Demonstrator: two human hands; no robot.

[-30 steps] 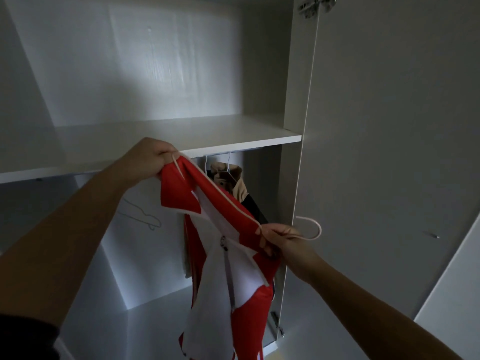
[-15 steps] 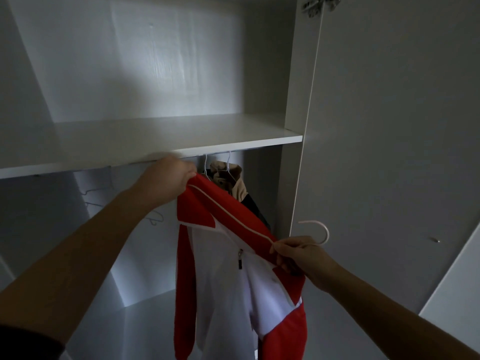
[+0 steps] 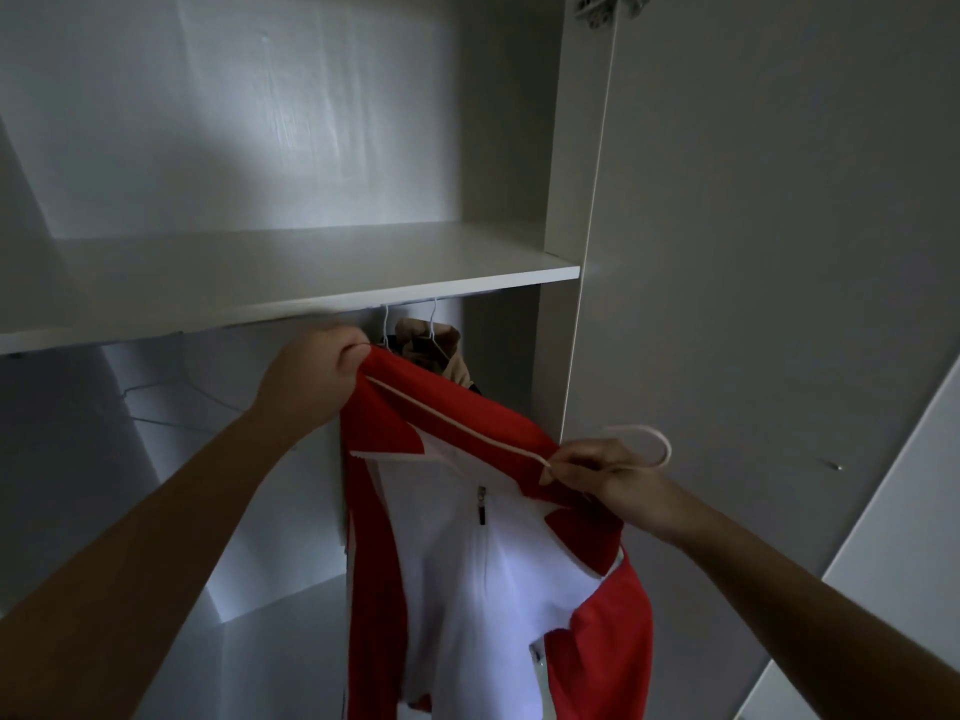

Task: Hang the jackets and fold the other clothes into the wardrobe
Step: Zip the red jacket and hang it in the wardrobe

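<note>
Red-and-white jacket (image 3: 493, 563) hangs limp below the shelf (image 3: 311, 283), on a pale hanger (image 3: 644, 444). Left hand (image 3: 317, 376) grips the far shoulder; right hand (image 3: 597, 475) pinches the hanger neck. Likely light, soft, slippery: carry by the hook.

Count, head view, dim light.
- Hands: 2, left hand (image 3: 311, 379) and right hand (image 3: 610, 483).
- Red-and-white jacket (image 3: 493, 574): 1, with 1 zip pull (image 3: 482, 507).
- Pink hanger (image 3: 661, 449): 1.
- Shelf (image 3: 311, 275): 1.
- White hanger hooks under it: 2, first hook (image 3: 385, 324) and second hook (image 3: 432, 318).
- Tan garment (image 3: 447, 350): 1.
- Bare wire hanger (image 3: 166, 423) at left: at least 1, too faint to count further.
- Door (image 3: 779, 304): 1.
- Hinge (image 3: 608, 7): 1.
</note>
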